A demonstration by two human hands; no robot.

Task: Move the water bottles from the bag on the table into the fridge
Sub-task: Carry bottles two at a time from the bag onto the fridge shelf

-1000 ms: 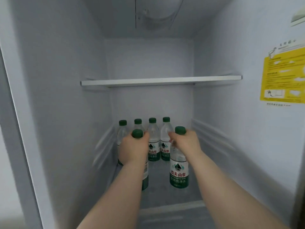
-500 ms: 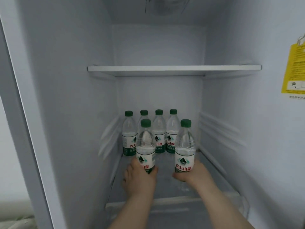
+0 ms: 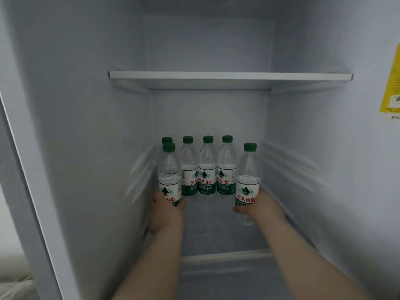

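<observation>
Inside the open fridge, several clear water bottles with green caps stand in a row (image 3: 207, 167) at the back of the glass shelf (image 3: 218, 232). My left hand (image 3: 165, 213) is shut around the base of another water bottle (image 3: 170, 169), which stands upright in front of the row's leftmost bottle, close to the left wall. My right hand (image 3: 260, 205) grips the lower part of a second water bottle (image 3: 248, 172), upright at the row's right end near the right wall. The bag and table are out of view.
A white upper shelf (image 3: 229, 76) spans the fridge above the bottles. Ribbed rails line both side walls. A yellow sticker (image 3: 392, 83) is on the right wall. The fridge's left frame (image 3: 32, 169) runs down the left side. The shelf's front half holds nothing.
Both hands have slid from the bottle necks down to the bases. The two held bottles have moved apart, the left one toward the left wall and the right one toward the right wall.
</observation>
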